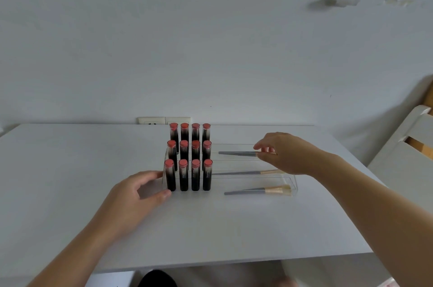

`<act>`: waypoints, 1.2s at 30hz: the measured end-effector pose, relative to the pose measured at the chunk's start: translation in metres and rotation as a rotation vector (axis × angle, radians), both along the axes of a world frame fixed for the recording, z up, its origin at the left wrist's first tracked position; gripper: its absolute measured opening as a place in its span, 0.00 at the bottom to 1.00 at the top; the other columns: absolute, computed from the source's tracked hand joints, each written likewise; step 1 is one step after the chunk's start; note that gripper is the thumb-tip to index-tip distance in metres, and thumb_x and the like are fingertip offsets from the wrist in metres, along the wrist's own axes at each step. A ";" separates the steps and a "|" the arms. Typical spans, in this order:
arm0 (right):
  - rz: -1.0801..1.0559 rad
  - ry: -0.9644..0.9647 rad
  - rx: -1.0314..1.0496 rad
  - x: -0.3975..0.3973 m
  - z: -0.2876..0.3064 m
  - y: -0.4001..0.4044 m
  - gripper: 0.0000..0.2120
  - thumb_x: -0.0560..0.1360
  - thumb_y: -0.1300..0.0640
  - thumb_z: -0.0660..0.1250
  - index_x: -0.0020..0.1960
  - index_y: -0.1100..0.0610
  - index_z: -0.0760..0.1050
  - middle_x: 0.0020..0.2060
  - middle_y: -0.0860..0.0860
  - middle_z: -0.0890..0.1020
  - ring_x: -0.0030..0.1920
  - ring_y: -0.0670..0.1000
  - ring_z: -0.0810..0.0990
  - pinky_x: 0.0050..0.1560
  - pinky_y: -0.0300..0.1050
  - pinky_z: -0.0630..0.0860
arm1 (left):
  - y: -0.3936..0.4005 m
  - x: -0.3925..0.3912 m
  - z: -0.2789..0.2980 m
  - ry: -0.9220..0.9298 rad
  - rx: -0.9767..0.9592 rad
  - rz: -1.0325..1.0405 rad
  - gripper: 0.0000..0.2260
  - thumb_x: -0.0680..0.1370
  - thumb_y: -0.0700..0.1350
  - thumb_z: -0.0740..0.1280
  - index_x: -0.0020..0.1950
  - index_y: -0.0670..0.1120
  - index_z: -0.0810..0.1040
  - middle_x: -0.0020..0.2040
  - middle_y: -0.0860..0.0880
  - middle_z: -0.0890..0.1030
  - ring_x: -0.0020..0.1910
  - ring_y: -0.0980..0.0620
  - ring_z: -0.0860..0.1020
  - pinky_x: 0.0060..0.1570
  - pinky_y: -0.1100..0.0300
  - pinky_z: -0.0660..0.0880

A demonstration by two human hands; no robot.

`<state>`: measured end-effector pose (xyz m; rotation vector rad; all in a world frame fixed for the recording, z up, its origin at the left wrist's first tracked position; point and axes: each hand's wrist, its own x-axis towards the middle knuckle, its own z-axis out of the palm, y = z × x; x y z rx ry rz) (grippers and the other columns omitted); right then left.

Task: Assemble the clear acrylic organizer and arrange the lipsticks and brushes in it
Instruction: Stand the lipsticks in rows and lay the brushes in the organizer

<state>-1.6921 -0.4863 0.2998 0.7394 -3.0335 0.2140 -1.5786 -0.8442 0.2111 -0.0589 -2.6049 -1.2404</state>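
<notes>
From the head view, the left hand (140, 189) curls against the left end of the clear stepped acrylic organizer (294, 183) mid-table (70, 169), while the right hand (284, 153) pinches the top brush (236, 153), its bristles hidden; twelve glossy black lipsticks (184, 177) stand upright in three tiers.
</notes>
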 end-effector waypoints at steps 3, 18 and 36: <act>0.009 -0.061 0.025 -0.001 0.004 -0.002 0.14 0.84 0.48 0.59 0.66 0.46 0.77 0.51 0.41 0.75 0.54 0.44 0.72 0.58 0.44 0.70 | -0.001 0.000 0.000 0.013 -0.020 -0.006 0.18 0.68 0.64 0.74 0.48 0.85 0.70 0.51 0.87 0.69 0.54 0.86 0.67 0.51 0.72 0.66; 0.011 0.015 -0.189 0.002 0.016 0.004 0.04 0.78 0.48 0.69 0.46 0.44 0.74 0.43 0.43 0.78 0.43 0.45 0.77 0.43 0.40 0.73 | 0.001 0.000 0.000 0.020 -0.041 -0.007 0.21 0.70 0.63 0.73 0.48 0.88 0.67 0.50 0.88 0.68 0.54 0.86 0.66 0.50 0.71 0.67; 0.021 -0.128 -0.074 0.040 0.004 0.001 0.03 0.79 0.48 0.67 0.47 0.43 0.72 0.44 0.42 0.81 0.44 0.45 0.80 0.48 0.47 0.79 | 0.002 0.000 0.001 0.031 -0.073 -0.012 0.18 0.70 0.64 0.71 0.48 0.87 0.68 0.49 0.88 0.69 0.53 0.86 0.66 0.50 0.71 0.67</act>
